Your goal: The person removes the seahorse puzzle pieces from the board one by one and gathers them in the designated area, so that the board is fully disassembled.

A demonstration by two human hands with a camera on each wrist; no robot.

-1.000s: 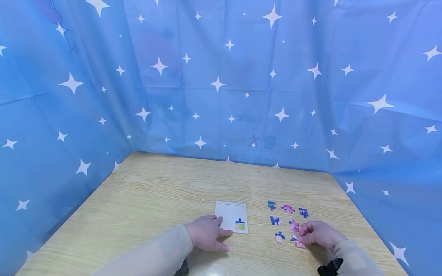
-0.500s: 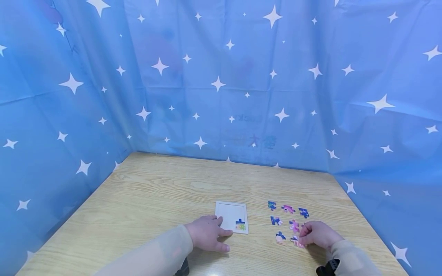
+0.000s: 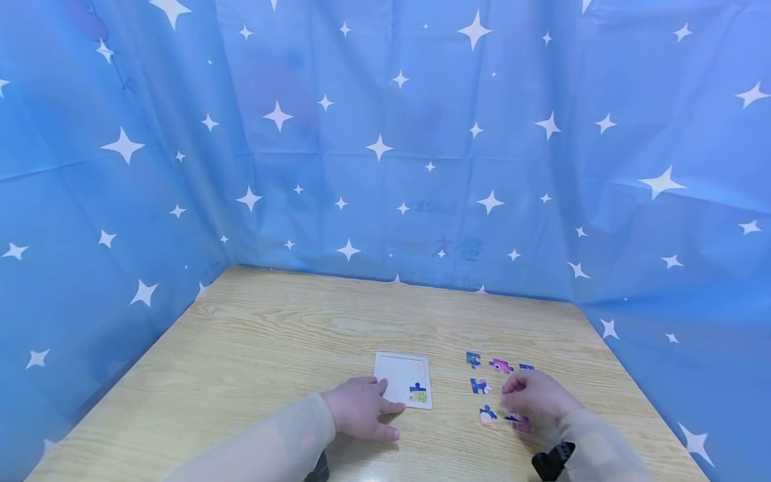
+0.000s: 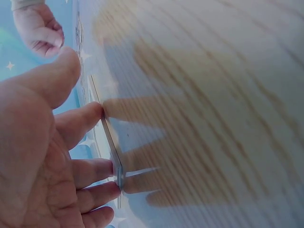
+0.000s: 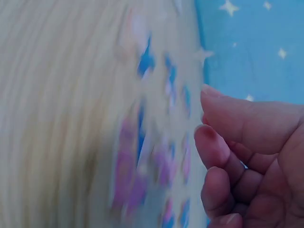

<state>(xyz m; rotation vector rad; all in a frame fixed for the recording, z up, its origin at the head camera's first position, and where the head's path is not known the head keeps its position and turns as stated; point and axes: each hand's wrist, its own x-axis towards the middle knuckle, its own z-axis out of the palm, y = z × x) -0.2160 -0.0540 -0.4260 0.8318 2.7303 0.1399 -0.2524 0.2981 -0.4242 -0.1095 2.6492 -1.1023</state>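
Note:
A white puzzle tray [image 3: 399,369] lies mid-table, with one blue-and-yellow puzzle piece [image 3: 418,393] in its lower right corner. My left hand [image 3: 363,408] rests with spread fingers against the tray's near left edge; the left wrist view shows the fingertips touching its rim. Over the loose pieces at the right hovers my right hand [image 3: 538,396], fingers loosely bent. In the right wrist view thumb and forefinger stand slightly apart, with nothing seen between them. Below it, a pink-and-blue puzzle piece [image 3: 519,423] looks blurred. A blue-and-peach puzzle piece [image 3: 488,416] lies beside it.
More loose pieces lie behind: a blue-green puzzle piece [image 3: 473,359], a pink puzzle piece with an eye [image 3: 500,365] and a blue-and-white puzzle piece [image 3: 480,386]. Others are partly hidden by the right hand. A blue star-patterned curtain [image 3: 385,147] surrounds the wooden table [image 3: 289,321].
My right hand has lifted off the nearest right piece and moved slightly away from me and left, covering pieces behind. That piece looks shifted and blurred. The left hand stays put.

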